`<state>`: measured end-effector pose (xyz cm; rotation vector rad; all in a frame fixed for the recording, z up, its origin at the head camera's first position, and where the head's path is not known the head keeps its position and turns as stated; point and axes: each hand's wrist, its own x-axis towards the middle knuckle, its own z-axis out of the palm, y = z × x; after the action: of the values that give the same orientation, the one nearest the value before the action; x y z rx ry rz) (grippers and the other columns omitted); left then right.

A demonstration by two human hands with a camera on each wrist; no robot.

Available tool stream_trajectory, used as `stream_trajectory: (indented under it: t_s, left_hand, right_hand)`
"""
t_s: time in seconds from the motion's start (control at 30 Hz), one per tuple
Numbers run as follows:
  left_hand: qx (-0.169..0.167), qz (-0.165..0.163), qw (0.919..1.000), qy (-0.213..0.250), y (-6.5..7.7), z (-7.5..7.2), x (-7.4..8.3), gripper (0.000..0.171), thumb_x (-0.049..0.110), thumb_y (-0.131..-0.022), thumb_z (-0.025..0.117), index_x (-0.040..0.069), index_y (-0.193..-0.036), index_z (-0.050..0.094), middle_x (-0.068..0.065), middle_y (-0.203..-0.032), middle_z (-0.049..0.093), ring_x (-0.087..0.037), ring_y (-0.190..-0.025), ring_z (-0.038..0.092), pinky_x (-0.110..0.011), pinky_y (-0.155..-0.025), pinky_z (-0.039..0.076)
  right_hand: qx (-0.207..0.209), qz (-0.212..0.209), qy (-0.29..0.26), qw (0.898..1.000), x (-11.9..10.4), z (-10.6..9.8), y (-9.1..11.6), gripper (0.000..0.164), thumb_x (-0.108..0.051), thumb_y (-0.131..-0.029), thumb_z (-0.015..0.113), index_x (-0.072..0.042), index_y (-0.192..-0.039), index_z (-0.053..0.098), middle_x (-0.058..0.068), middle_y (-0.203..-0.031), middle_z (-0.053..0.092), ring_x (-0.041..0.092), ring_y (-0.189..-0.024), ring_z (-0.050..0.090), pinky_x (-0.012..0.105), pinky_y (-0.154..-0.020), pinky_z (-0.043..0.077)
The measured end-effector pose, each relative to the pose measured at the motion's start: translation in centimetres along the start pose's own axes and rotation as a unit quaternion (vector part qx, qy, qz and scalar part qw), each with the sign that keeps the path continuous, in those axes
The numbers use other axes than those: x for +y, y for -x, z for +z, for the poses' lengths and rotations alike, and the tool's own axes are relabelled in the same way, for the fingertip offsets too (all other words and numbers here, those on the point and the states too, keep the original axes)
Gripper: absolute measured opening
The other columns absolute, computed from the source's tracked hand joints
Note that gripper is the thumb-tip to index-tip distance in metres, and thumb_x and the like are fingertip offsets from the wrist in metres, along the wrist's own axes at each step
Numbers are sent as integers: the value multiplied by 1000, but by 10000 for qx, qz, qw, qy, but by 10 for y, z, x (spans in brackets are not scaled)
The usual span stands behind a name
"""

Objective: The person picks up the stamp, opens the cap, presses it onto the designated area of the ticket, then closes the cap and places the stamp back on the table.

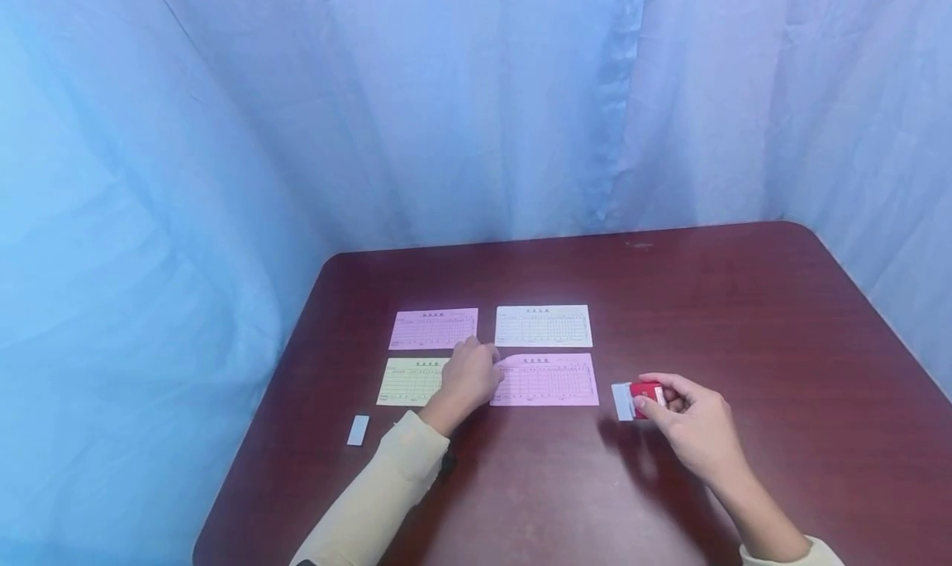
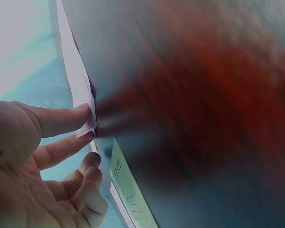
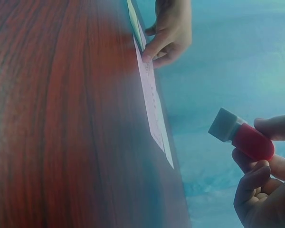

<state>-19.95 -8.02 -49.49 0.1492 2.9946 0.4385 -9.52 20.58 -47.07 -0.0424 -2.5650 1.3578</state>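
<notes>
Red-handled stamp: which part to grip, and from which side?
Probably best pinched by the red handle between thumb and fingers, coming from the person's right, as the right hand does. The handle's rounded end faces that hand, while the grey block points left, so this grip should leave the block uncovered.

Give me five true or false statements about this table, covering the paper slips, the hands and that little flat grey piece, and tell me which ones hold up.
1. The bare left hand pinches the nearer pink rectangular paper slip. True.
2. The bare right hand is empty. False: the right hand grips a red and pale-grey block.
3. The white rectangular paper slip lies beyond the nearer pink slip. True.
4. The small flat pale-grey rectangle lies right of all the slips. False: in the head view, the rectangle lies left of them.
5. Only one slip is yellow. True.
</notes>
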Motion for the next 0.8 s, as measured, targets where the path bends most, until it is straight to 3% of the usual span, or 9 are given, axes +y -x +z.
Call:
stream_trajectory:
  t_s: [0.33, 0.57, 0.8]
  left_hand:
    - [212, -15, 9993, 315, 2, 2, 1, 25, 14, -86, 76, 11, -106, 63, -7, -91, 65, -23, -87, 60, -37, -68, 53]
    - [488, 91, 9954, 815, 4, 2, -1, 31, 7, -91, 70, 7, -120, 62, -9, -95, 68, -24, -84, 65, -38, -72, 54]
    - [577, 183, 9916, 1145, 7, 0, -5, 9, 7, -90, 71, 5, -98, 70, -5, -81, 67, -19, -72, 62, -33, -63, 51]
  right_hand:
    - [-46, 76, -105, 9999, 1, -2, 1, 32, -13, -83, 82, -2, -112, 74, 4, -78, 61, 6, -63, 49, 21, -51, 38]
    - [-78, 127, -145, 9998, -1, -3, 3, 32, -12, -83, 82, -3, -112, 74, 5, -78, 61, 7, -64, 50, 21, -51, 39]
    - [-90, 123, -83, 9998, -4, -4, 4, 30, -12, -84, 82, -3, -111, 74, 5, -78, 61, 9, -65, 51, 22, -52, 40]
